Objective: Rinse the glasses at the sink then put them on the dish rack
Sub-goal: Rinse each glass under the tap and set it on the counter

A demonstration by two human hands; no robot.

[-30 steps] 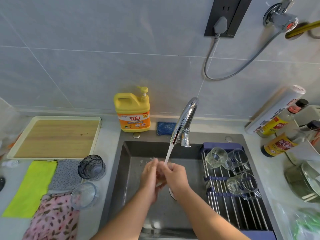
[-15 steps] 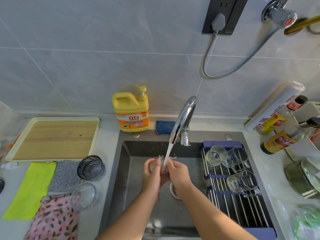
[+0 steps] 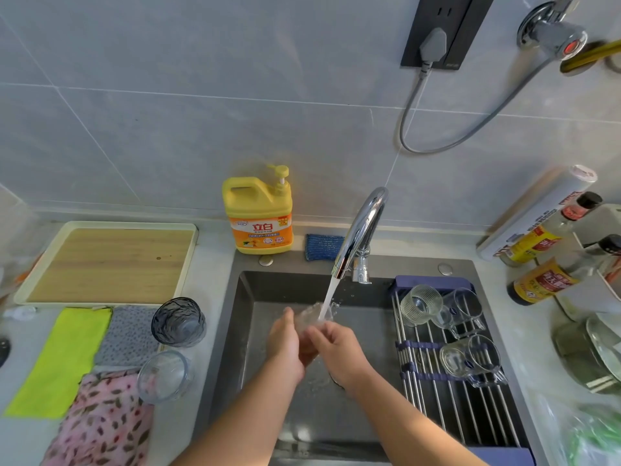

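Note:
Over the dark sink (image 3: 248,331), my left hand (image 3: 285,348) and my right hand (image 3: 339,351) together hold a small clear glass (image 3: 311,314), mouth tilted up into the water stream running from the chrome faucet (image 3: 361,230). The glass is blurred and partly hidden by my fingers. A dish rack (image 3: 447,408) of steel rods spans the sink's right side and carries several clear glasses lying on their sides, among them a ribbed glass (image 3: 420,302). On the counter to the left stand a dark textured glass (image 3: 178,321) and a clear glass (image 3: 164,376).
A yellow detergent bottle (image 3: 258,216) and a blue sponge (image 3: 322,247) sit behind the sink. A wooden tray (image 3: 111,260) and folded cloths (image 3: 64,358) lie at left. Sauce bottles (image 3: 544,280) and a glass lid (image 3: 591,354) crowd the right counter.
Both hands have lifted the glass up and back toward the faucet, and the stream now falls into its mouth. The camera has tilted slightly.

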